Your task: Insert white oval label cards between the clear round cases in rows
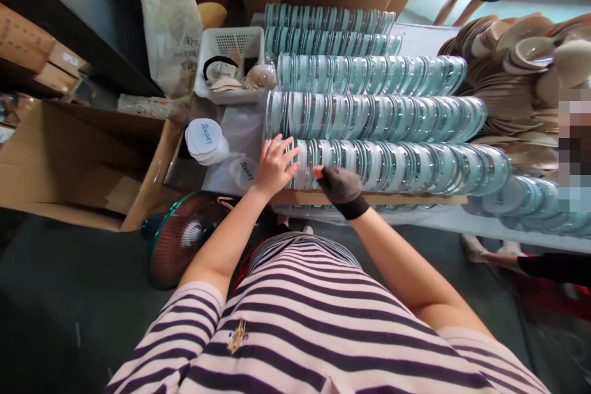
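Head camera, looking down: a person in a striped shirt stands at a white worktop [415,34] covered with rows of round clear-lidded compacts set on edge. The bare left hand [273,166] lies with fingers spread wide on the left end of the nearest row of compacts [406,166], holding nothing, only bracing the end pieces. Just right of it on the same row, the right hand [340,186], in a dark knit glove, has its fingers curled at a compact; whether they actually pinch it cannot be told. Left of that row sits a short stack of white printed lids [205,140]; behind the stack, a white basket [229,61] of puffs. Beyond the row's right end lies a heap of tan puffs [512,68], and another person's arm [549,265] reaches in below it. Handling this row well likely means keeping the bare hand firm against the end so the leaning compacts do not topple as one is lifted.
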### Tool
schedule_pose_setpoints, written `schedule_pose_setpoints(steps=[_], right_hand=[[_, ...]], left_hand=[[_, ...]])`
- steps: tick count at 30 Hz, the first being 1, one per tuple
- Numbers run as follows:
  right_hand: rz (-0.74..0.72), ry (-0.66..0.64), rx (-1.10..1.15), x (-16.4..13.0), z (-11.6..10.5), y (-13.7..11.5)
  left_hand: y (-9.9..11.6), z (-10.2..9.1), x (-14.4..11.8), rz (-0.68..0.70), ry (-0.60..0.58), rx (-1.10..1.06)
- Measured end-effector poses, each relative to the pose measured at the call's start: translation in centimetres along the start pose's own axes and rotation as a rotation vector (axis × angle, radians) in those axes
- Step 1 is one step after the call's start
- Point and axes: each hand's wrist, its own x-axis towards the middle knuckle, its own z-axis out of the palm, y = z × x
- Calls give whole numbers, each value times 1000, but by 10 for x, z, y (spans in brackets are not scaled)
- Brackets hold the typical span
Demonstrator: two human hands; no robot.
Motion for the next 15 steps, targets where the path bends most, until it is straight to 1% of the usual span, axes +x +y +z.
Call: schedule_pose_setpoints(steps=[1,2,3,5,7,10,13,15], right_hand=[[57,39,-41,14,-16,10],[97,27,-88,30,-30,19],[110,-34,-125,48,-42,27],[91,-254,-163,85,-57,37],[37,-460,-180,117,-61,40],[-45,-657,-180,150,-59,34],[-56,-791,-140,167,-59,26],[-62,-822,-157,170,-62,22]], left_hand=[[8,0,3,32,-13,-9],[15,1,7,64,-37,-24],[21,3,11,85,-69,-38],[30,10,16,88,-136,-47],[34,17,19,75,-179,-43],[32,22,18,76,-189,-40],[29,22,16,66,-189,-22],[27,23,15,61,-193,-5]])
